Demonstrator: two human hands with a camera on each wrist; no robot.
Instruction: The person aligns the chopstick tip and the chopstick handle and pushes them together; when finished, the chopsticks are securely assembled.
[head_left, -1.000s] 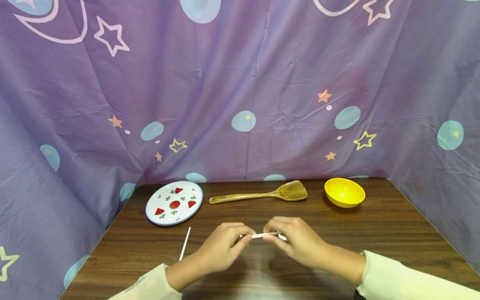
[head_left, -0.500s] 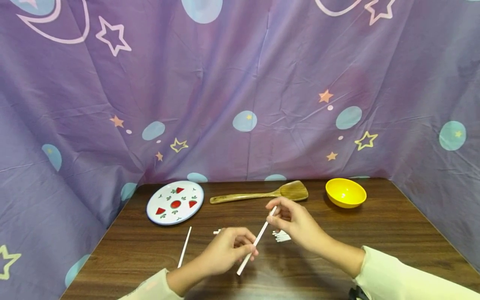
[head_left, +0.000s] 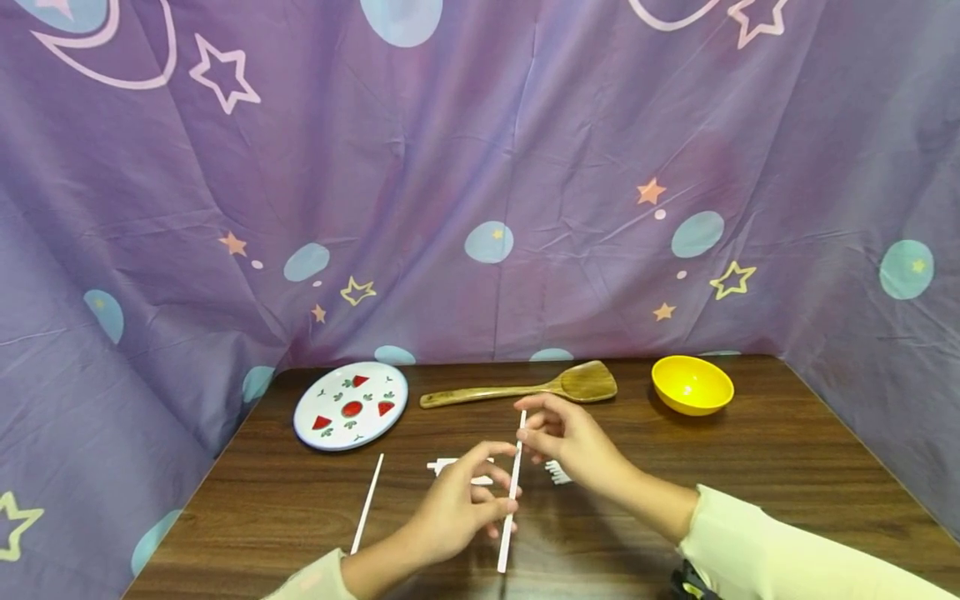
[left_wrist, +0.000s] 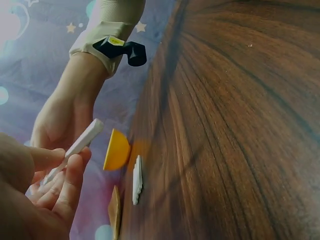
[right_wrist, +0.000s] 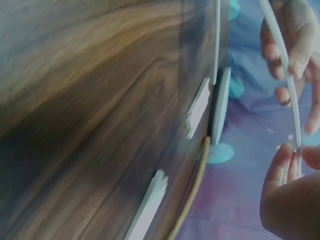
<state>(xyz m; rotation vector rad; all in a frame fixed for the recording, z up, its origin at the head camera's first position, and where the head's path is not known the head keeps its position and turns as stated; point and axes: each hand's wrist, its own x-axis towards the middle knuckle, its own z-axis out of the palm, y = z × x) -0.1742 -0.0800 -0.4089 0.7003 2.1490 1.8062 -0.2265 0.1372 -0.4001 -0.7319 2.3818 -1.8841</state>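
Left hand (head_left: 459, 510): grip closed to a light pinch, thumb and fingers on the lower half of a white stick (head_left: 515, 477); right hand (head_left: 576, 443) pinches its upper end likewise. Stick slender, plain, smooth-looking, held aslant above the wood-grained counter (head_left: 675, 479), more white sticks (head_left: 558, 472) lying beyond.

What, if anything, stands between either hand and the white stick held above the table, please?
Nothing visible: the left hand and the right hand both hold the white stick directly, the right near its far end. The row of white sticks beside the right hand lies apart, on the table.
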